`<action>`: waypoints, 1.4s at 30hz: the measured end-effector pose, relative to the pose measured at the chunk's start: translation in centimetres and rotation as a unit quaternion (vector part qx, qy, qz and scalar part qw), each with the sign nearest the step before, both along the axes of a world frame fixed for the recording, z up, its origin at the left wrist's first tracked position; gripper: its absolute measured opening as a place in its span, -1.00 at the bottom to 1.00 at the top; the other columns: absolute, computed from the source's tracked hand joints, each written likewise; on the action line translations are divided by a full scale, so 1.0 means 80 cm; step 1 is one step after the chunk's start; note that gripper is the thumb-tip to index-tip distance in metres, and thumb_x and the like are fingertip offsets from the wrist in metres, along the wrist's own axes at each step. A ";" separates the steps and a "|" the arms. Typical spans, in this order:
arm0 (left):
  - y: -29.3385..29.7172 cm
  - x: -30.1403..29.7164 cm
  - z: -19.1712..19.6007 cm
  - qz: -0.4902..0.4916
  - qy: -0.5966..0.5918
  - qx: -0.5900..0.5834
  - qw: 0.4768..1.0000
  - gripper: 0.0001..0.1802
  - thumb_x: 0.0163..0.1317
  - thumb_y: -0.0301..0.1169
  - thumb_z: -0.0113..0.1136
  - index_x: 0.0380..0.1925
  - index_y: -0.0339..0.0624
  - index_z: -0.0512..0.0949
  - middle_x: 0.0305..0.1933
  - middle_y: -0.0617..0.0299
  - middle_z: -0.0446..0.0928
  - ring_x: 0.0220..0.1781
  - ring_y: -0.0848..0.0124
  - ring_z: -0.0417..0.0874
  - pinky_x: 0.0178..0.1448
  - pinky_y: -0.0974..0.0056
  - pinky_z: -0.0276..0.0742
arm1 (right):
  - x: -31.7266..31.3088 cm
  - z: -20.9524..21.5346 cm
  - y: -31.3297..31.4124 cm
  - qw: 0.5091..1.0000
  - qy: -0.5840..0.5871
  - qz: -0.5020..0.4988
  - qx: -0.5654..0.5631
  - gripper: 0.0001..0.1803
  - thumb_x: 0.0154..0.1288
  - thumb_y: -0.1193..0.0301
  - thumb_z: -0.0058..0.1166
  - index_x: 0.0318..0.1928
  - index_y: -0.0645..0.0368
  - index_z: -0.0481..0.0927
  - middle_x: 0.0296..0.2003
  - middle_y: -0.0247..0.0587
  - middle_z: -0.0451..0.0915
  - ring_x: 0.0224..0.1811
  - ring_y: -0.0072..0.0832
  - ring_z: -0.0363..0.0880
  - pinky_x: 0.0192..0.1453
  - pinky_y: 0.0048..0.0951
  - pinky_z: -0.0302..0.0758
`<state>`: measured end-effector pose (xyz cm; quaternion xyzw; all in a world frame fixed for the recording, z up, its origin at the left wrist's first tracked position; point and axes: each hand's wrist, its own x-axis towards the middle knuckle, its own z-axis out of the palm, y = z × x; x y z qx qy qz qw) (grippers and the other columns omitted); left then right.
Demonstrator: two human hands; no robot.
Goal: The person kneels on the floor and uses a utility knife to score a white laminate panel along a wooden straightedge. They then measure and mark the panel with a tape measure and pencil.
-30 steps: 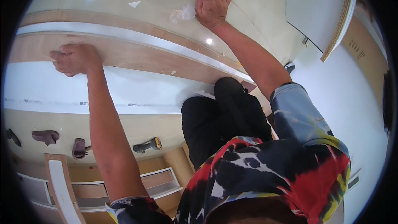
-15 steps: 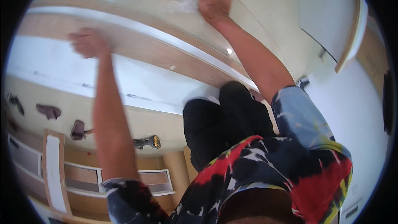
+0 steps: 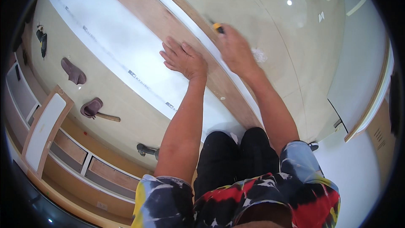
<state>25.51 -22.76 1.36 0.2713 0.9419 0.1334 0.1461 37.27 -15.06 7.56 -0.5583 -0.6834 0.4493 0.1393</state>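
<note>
My left hand [image 3: 184, 60] is open, its fingers spread over the brown wooden board [image 3: 149, 10] and the edge of the white panel [image 3: 114, 42]. My right hand [image 3: 236, 50] is closed round a yellow-and-black tool [image 3: 218, 28]. Its thin grey tip is blurred, so I cannot tell its exact kind. The tool is at the wood-coloured far edge of a white strip [image 3: 202, 39], which runs alongside the brown board. My knees are at the near end of the panel.
A pair of brown clogs [image 3: 74, 71] lies on the floor to the left, with a wooden-handled tool [image 3: 108, 117] at one. A dark power tool [image 3: 43, 42] and another tool [image 3: 147, 149] lie nearby. Cabinet frames [image 3: 86, 154] stand lower left; a pale panel [image 3: 367, 71] stands at right.
My left hand has moved right along the board and its fingers have spread. My right hand has come down to the strip's edge with the tool. The view has turned.
</note>
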 end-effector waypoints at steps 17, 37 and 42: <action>0.000 0.004 0.012 -0.015 -0.050 0.008 0.999 -0.33 0.54 0.01 -0.38 0.52 -0.07 0.03 0.61 -0.07 -0.10 0.62 -0.20 -0.27 0.57 -0.26 -0.41 | -0.095 -0.003 0.037 0.975 -0.134 0.175 -0.025 -0.74 0.37 0.36 -0.01 -0.12 0.34 0.44 -0.27 0.23 0.65 -0.15 0.11 0.67 -0.07 0.00 0.59; -0.003 -0.003 0.002 -0.012 -0.010 0.011 1.000 -0.35 0.53 -0.03 -0.33 0.50 -0.10 0.10 0.58 -0.06 0.03 0.59 -0.22 -0.12 0.55 -0.28 -0.25 | 0.154 0.067 -0.186 0.899 -0.297 0.155 -0.283 -0.72 0.47 0.27 -0.09 -0.08 0.28 0.40 -0.33 0.27 0.62 -0.22 0.21 0.62 -0.13 0.15 0.49; -0.007 0.001 0.002 -0.004 -0.021 0.015 1.000 -0.36 0.53 -0.06 -0.30 0.51 -0.04 0.07 0.60 -0.02 -0.03 0.61 -0.21 -0.19 0.57 -0.27 -0.35 | 0.032 0.059 -0.070 0.964 -0.156 0.123 -0.178 -0.71 0.43 0.30 -0.04 -0.05 0.31 0.42 -0.21 0.27 0.62 -0.08 0.16 0.61 -0.01 0.07 0.51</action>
